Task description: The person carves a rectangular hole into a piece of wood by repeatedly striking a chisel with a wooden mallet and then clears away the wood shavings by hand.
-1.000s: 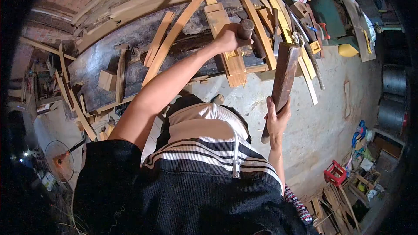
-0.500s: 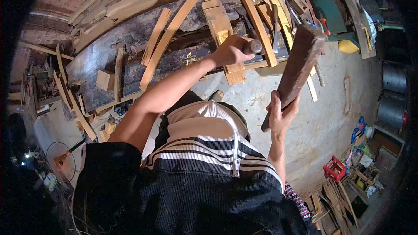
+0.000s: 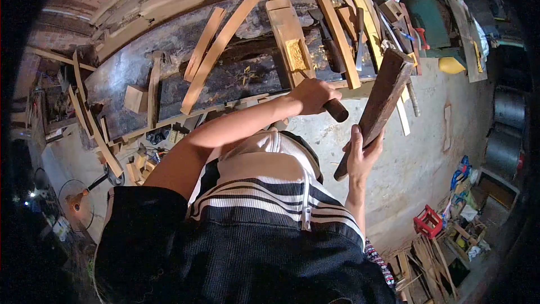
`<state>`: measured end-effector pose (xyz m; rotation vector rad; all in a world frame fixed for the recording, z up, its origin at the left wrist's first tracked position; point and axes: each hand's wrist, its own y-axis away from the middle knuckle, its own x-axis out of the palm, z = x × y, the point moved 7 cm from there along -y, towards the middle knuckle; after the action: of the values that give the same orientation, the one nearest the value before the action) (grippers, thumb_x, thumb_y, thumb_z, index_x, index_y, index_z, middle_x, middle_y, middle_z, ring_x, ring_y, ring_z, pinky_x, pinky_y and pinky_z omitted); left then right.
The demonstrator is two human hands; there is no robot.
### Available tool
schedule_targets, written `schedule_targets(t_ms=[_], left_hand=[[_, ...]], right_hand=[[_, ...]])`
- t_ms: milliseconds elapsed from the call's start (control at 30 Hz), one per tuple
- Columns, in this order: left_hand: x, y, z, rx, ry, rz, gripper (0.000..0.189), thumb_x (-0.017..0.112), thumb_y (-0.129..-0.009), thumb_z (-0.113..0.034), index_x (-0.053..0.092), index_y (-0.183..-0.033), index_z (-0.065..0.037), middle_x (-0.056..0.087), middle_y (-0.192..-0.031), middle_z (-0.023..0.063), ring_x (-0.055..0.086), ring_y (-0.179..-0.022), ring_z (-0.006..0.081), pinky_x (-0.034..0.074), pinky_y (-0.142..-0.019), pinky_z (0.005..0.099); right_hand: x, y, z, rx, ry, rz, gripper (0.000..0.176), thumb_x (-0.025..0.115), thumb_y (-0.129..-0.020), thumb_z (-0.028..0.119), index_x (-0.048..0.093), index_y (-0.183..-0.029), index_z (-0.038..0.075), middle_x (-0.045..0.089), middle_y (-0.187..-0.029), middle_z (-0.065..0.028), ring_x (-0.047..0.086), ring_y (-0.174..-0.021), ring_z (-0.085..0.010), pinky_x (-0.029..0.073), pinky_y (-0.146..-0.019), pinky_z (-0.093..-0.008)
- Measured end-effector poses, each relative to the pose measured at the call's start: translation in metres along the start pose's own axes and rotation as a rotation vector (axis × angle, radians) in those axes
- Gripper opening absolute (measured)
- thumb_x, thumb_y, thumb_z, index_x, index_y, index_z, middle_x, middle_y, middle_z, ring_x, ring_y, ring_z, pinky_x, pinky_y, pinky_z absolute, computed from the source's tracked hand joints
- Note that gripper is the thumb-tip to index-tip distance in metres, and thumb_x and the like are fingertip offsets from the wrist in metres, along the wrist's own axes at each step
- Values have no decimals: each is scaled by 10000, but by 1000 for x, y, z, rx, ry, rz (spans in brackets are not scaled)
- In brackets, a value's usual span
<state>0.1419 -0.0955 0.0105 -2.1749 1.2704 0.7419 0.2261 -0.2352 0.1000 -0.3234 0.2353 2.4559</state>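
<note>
My left hand is wrapped round the dark wooden handle of a chisel, whose blade end points toward a board. That pale wooden board lies on the workbench, and wood shavings fill a recess cut into it. Whether the chisel's tip touches the wood is hard to see. Higher and to the right, my right hand grips a heavy brown wooden mallet near its lower end, with its thick end raised. Mallet and chisel are apart.
The dark, rough workbench carries long wooden strips, another chisel, a block and more tools at the right. A fan stands at lower left. A red crate and wood scraps lie at lower right.
My left hand has drawn the chisel back toward my body, uncovering the shavings-filled recess. The mallet in my right hand has dropped slightly.
</note>
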Motion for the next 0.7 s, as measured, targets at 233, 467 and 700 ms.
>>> schedule_targets(t_ms=[233,467,700], left_hand=[[-16,-1,7,135,139,-258,250,737,-721,-127,643,-953,-117,642,-812,96,667,-757,320,524,-646,426],[-12,-9,0,-141,-114,35,229,670,-759,-125,676,-988,-123,699,-910,107,691,-794,315,552,-668,426],[-14,7,-10,131,145,-290,69,626,-762,-122,616,-828,-104,664,-840,102,671,-831,337,521,-674,461]], right_hand=[[-6,7,18,-111,-18,-93,324,635,-925,148,493,-1162,-22,575,-739,-66,546,-499,-134,472,-464,-276],[12,3,-35,-42,452,105,444,679,-880,156,502,-1226,-57,599,-745,-84,549,-492,-135,453,-437,-280],[-6,31,-19,-94,-90,-122,436,628,-864,58,461,-1253,-46,593,-747,-75,560,-532,-123,472,-479,-260]])
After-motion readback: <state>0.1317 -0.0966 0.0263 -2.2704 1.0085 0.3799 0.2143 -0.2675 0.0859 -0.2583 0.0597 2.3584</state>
